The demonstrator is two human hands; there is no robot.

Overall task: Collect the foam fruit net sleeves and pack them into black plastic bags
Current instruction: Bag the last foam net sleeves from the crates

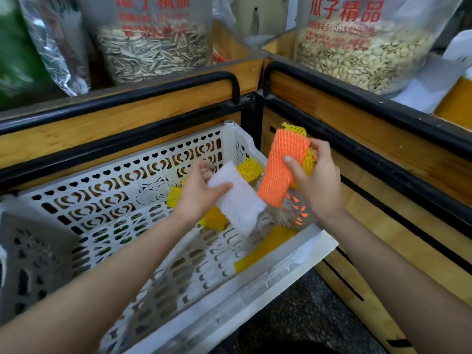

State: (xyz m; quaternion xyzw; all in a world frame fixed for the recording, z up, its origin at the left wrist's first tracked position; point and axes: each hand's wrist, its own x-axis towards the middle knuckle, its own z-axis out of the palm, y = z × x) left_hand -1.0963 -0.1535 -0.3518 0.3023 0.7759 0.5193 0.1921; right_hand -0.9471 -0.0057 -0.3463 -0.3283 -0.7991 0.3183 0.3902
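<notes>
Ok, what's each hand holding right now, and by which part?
Left hand grips a white sleeve by its upper end, thumb across the front. Right hand holds an orange sleeve around its middle, with yellow sleeves behind it.

The fingers of the left grip (201, 192) are largely hidden behind the white sleeve (237, 200); the yellow sleeves (309, 159) in the right grip (316, 180) are mostly covered by the orange sleeve (283, 167). The crate (255, 290) is cut off at the left and bottom edges; both seed bags (153, 52) are cropped at the top, their small print blurred.
</notes>
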